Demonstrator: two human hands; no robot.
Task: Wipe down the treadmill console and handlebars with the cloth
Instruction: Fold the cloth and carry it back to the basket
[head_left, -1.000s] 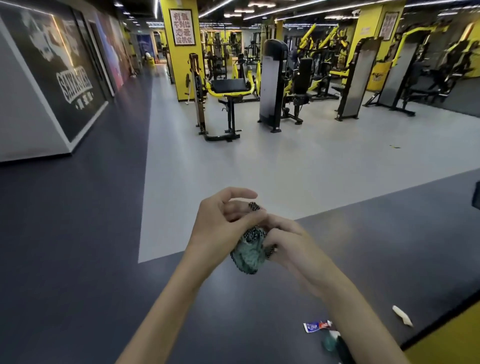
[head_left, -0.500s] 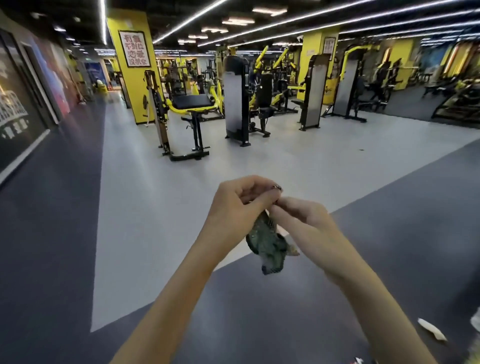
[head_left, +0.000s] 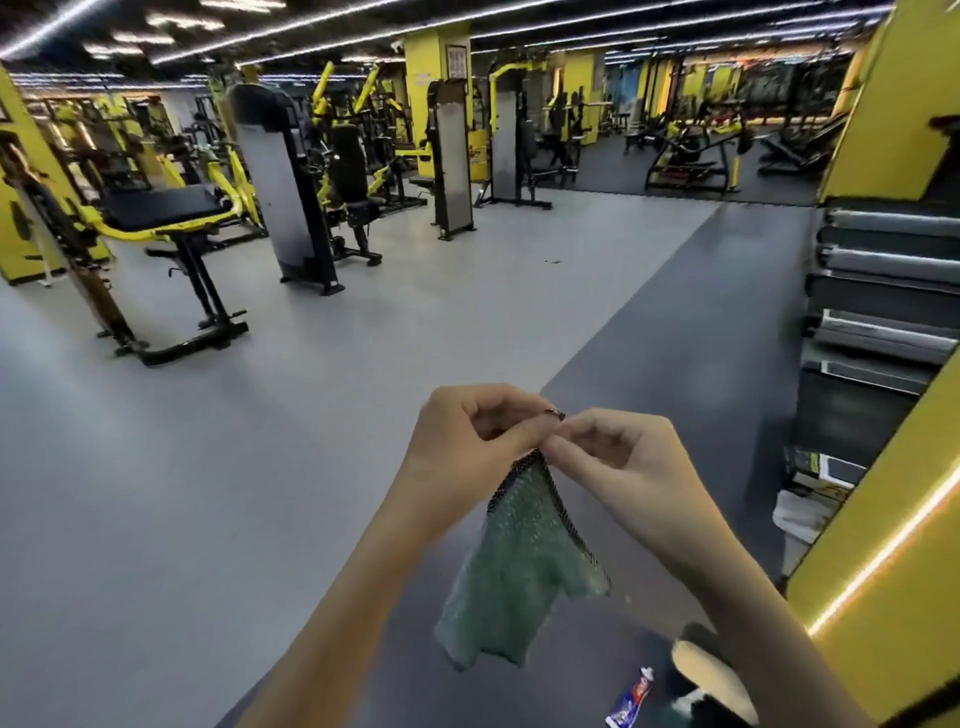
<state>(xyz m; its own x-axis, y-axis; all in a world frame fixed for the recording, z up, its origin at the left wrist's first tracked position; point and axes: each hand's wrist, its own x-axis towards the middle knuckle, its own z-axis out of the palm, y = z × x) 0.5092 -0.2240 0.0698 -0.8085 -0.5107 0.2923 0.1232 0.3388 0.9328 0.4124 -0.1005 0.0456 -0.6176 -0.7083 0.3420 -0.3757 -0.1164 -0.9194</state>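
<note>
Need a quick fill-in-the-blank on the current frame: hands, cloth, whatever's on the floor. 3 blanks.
1. The left hand and right hand both pinch the top of the ____ mesh cloth with dark edging, which hangs below them.
2. The thin ring sits on a finger of the ____ hand.
3. The small blue, red and white tube lies on the dark grey ____.

Missing words: green; left; floor.

You stand in a commercial gym: yellow-and-black weight machines (head_left: 280, 192) and a padded bench (head_left: 161, 208) occupy the grey floor (head_left: 363, 332), a row of treadmills (head_left: 883, 332) lines your right side, and long ceiling lights (head_left: 171, 21) run over the whole open hall.
</note>
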